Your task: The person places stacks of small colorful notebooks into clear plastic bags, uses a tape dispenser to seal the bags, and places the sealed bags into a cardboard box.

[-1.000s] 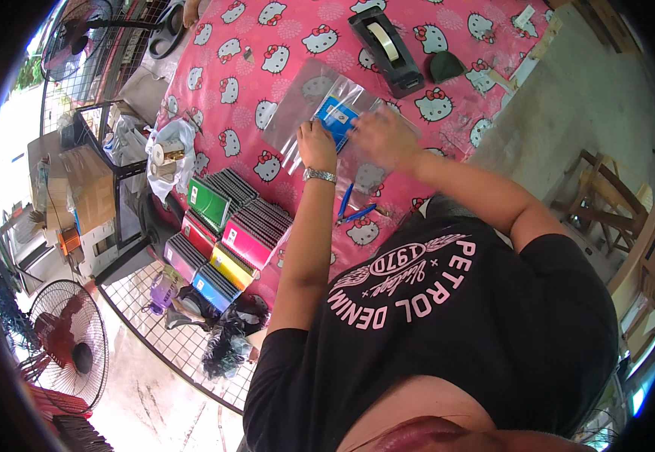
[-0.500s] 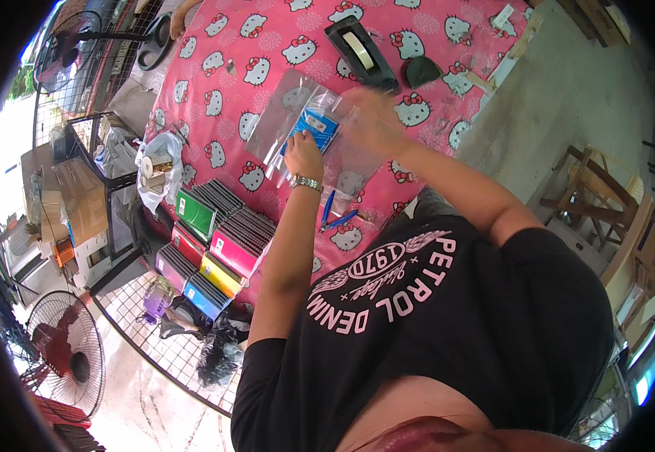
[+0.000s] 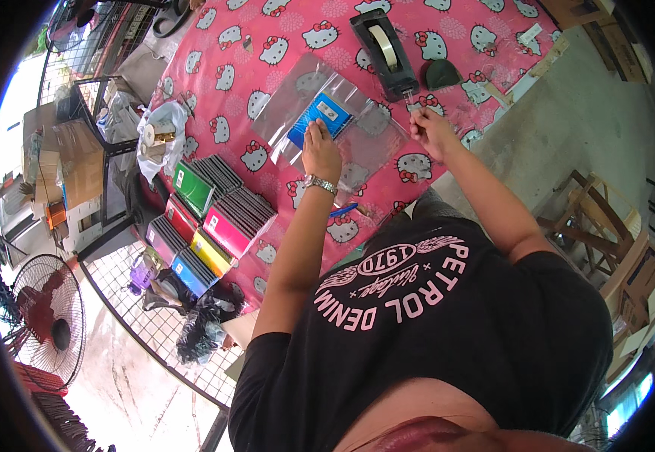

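A small blue spiral notebook lies on a clear plastic sleeve on the pink tablecloth. My left hand, wearing a metal watch, rests with its fingers stretched flat on the notebook's near part. To the right, my right hand is closed in a pinch on the end of clear tape. This tape runs from the cutting end of a black tape dispenser, whose pale tape roll sits in the middle.
Several stacks of colourful spiral notebooks stand at the table's left edge. A white plastic bag hangs beyond them. Beside the dispenser sits a dark rounded object. A blue pen lies near my body. A fan stands lower left.
My right hand has moved from above the plastic to the dispenser's end and now pinches the tape. My left hand stays on the notebook, its fingers flatter. The whole view has shifted slightly.
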Action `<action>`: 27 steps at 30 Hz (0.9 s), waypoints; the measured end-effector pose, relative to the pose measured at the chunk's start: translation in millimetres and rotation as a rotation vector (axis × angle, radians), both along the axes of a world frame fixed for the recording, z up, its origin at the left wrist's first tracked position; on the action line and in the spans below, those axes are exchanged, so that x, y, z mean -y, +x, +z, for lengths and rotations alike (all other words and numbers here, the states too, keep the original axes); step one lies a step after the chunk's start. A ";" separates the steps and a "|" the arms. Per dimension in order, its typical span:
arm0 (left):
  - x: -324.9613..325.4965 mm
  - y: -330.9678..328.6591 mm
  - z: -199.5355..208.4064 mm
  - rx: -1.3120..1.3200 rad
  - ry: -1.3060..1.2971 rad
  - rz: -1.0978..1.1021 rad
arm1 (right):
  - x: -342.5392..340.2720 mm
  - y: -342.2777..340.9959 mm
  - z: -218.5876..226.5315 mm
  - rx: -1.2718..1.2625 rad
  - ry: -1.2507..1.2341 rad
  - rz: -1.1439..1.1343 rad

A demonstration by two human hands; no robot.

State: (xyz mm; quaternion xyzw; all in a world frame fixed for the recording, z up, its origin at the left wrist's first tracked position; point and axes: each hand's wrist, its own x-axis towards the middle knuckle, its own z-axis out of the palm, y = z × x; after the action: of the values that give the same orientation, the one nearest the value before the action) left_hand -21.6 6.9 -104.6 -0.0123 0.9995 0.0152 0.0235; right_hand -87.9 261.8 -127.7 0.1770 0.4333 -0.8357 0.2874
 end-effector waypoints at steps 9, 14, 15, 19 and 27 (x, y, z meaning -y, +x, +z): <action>-0.3 8.4 -6.6 -0.073 0.131 0.074 | 143.4 -84.4 59.8 -0.943 0.530 1.164; 6.8 12.9 -22.1 -0.212 0.252 0.081 | 175.6 -104.6 27.2 -1.288 0.876 1.552; 8.4 15.0 -25.0 -0.220 0.287 0.094 | 178.7 -104.0 28.8 -1.326 0.927 1.573; 4.1 20.1 -17.0 -0.173 0.302 0.168 | 175.0 -96.0 47.3 -1.369 1.138 1.501; -18.3 49.7 -12.6 -0.280 0.101 0.291 | 149.7 -116.6 37.4 -1.805 1.061 0.675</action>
State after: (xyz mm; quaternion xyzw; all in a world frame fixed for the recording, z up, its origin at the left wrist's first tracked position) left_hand 28.1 25.2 -117.2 -0.1530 0.9787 0.0701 -0.1174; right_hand -204.5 112.1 -90.3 -0.5257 0.8143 -0.2438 -0.0337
